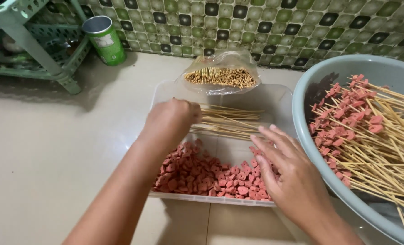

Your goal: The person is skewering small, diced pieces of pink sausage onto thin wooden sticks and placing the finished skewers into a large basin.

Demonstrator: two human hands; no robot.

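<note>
A clear plastic tray [274,97] lies on the floor with a heap of pink sausage pieces [202,174] at its near side and loose bamboo skewers [231,121] across its middle. My left hand [170,120] is curled over the near ends of those skewers; whether it grips one is hidden. Fingers spread, my right hand [286,174] hovers over the right part of the sausage pile, holding nothing. A clear bag of skewers [221,76] sits at the tray's far end.
A grey-blue basin [322,149] on the right holds several skewers threaded with sausage pieces [361,122]. A green can [105,40] and a pale green plastic rack [34,43] stand at the back left against a green tiled wall [279,27]. The floor is cream tile.
</note>
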